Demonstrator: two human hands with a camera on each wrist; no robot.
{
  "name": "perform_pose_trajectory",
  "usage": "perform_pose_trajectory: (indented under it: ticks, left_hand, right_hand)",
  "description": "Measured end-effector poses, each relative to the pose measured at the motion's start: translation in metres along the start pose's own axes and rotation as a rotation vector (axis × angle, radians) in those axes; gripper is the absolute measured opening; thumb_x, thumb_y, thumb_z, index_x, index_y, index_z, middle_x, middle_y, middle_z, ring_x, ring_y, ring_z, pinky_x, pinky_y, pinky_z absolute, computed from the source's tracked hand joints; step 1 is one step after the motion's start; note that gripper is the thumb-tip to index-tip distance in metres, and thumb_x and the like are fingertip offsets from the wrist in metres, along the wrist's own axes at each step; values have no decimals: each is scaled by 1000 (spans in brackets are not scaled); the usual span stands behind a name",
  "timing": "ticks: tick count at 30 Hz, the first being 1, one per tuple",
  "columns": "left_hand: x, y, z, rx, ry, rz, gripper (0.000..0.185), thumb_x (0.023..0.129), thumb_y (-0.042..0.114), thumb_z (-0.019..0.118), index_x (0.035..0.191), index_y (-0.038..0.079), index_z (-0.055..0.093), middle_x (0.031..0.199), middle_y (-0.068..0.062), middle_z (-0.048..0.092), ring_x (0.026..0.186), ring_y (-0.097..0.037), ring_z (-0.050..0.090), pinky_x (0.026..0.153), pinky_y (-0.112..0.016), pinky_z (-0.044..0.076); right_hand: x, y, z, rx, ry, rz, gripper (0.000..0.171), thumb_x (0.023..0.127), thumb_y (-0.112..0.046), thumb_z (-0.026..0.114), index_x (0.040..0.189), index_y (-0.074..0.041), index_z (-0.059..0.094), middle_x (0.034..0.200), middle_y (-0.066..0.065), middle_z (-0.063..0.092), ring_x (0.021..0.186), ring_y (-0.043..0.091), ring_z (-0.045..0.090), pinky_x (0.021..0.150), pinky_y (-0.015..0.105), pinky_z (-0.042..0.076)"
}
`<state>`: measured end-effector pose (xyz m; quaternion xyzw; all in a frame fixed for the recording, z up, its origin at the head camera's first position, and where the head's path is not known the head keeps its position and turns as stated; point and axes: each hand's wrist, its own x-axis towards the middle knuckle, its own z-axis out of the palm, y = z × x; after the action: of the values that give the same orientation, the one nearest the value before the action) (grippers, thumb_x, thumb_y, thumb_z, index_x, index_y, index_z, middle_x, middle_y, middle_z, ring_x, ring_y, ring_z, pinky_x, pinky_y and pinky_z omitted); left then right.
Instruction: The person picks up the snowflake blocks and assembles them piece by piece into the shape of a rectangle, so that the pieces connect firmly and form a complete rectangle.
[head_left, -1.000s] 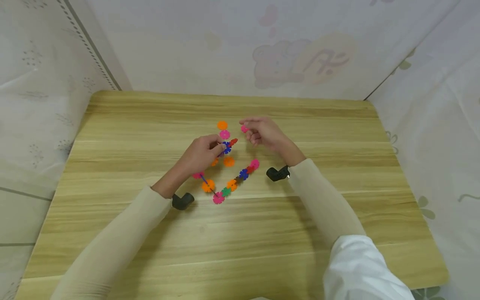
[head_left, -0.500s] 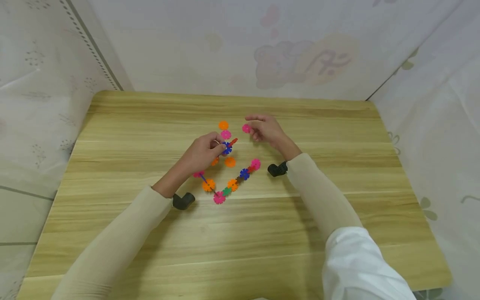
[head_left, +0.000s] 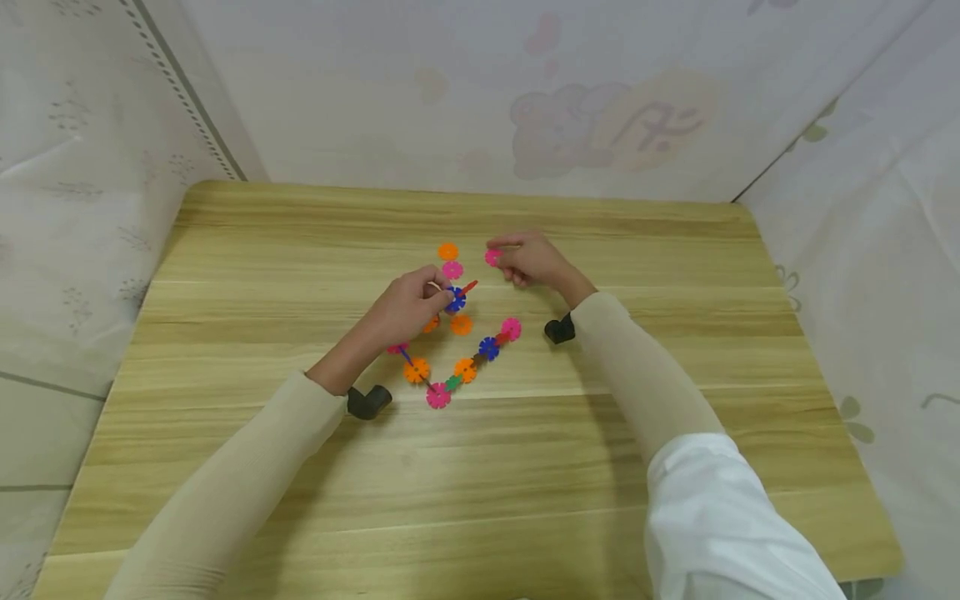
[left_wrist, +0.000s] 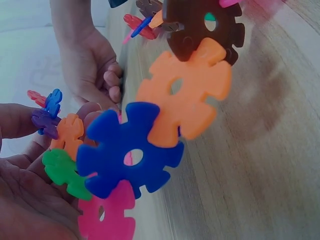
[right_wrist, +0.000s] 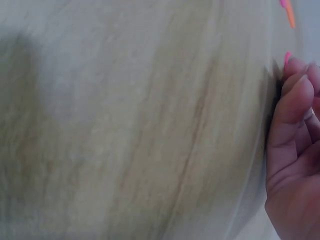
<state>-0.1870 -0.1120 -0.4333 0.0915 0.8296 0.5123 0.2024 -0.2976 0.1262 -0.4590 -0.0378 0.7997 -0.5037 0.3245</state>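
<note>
Now the right hand (head_left: 534, 260) pinches a loose pink disc (head_left: 492, 257) in its fingers just right of the chain of snowflake discs (head_left: 455, 367) on the worktop (head_left: 675, 250), whose upper end the left hand (head_left: 408, 304) grips, nearer that chain.

— Any text for me to log from here?
— I read none. The curtain (head_left: 600, 125) print shows faint marks, too blurred for me to make out as letters.
</note>
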Motion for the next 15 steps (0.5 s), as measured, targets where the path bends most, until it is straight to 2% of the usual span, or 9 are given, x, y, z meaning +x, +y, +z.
perform_pose_trajectory:
  ticks: [5, 10, 15]
  left_hand:
    - [1, -1, 1, 4, -1, 0, 14, 101, 22, 51, 107, 10, 54, 88, -20, 65, 59, -21, 47, 52, -27, 36]
    - [1, -1, 2, 9, -3, 0, 14, 101, 21, 51, 107, 9, 54, 87, -20, 64, 57, -20, 46, 51, -26, 34]
    - [2, -1, 3, 6, 1, 1, 14, 101, 22, 51, 106, 10, 54, 86, -20, 65, 60, -23, 50, 52, -26, 36]
  right_hand:
    - [8, 9, 1, -85, 32, -27, 37, 97, -15, 59, 134, -16, 58, 69, 13, 61, 46, 16, 46, 46, 26, 41]
    - [13, 14, 1, -111, 51, -40, 31, 96, -14, 60, 126, -9, 56, 68, 12, 61, 47, 16, 48, 47, 26, 44]
    - [15, 16, 1, -128, 82, -36, 35, 94, -14, 63, 124, -3, 49, 66, 10, 61, 46, 14, 51, 47, 26, 46]
